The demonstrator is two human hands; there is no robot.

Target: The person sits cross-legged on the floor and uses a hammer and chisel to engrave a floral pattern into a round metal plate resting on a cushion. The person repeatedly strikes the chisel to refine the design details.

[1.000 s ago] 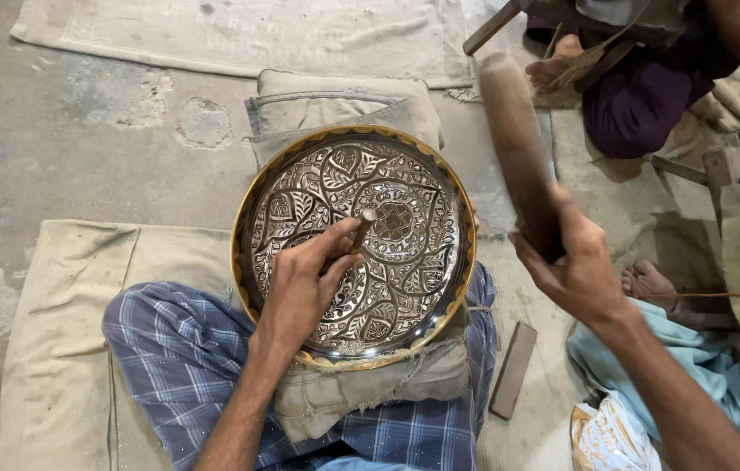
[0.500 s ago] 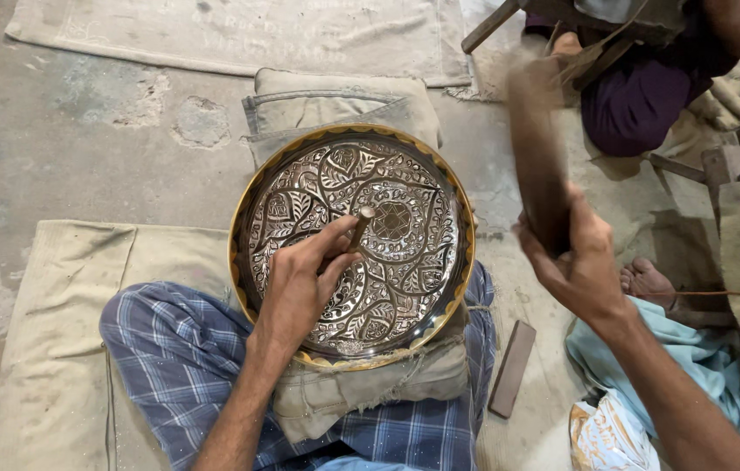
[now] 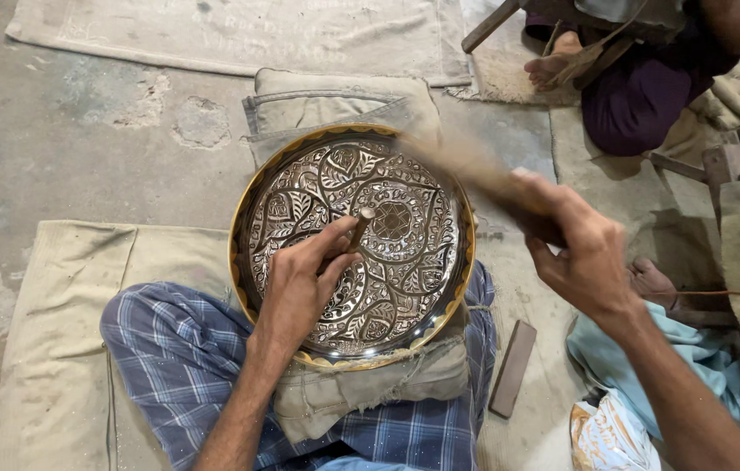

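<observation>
Resting across the person's lap at the centre of the frame, the round engraved metal plate (image 3: 387, 196) lies face up on a folded cloth pad (image 3: 370, 397) over the blue checked trousers (image 3: 182, 349). The left hand (image 3: 300, 283) lies on the lower left part of the plate face, its fingers closed narrowly round a short punch (image 3: 359, 225) whose tip meets the ornament just left of the central rosette. The right hand (image 3: 583, 249), at centre right of the frame, is wrapped tight round the lower end of a wooden mallet (image 3: 466, 166), which shows as a motion-blurred streak reaching up and left over the plate's upper right rim. Judged from its sheen and relief, the plate is stiff sheet metal, moderately heavy, slick on the polished parts and easily marked by a stray blow; it is best taken by the brass-coloured rim with both hands, not by the worked face. A flat dark bar (image 3: 514, 366) lies on the floor just right of the knee. At the upper right of the frame another seated person's bare foot (image 3: 557, 65) and dark garment are visible, well apart from the plate.
</observation>
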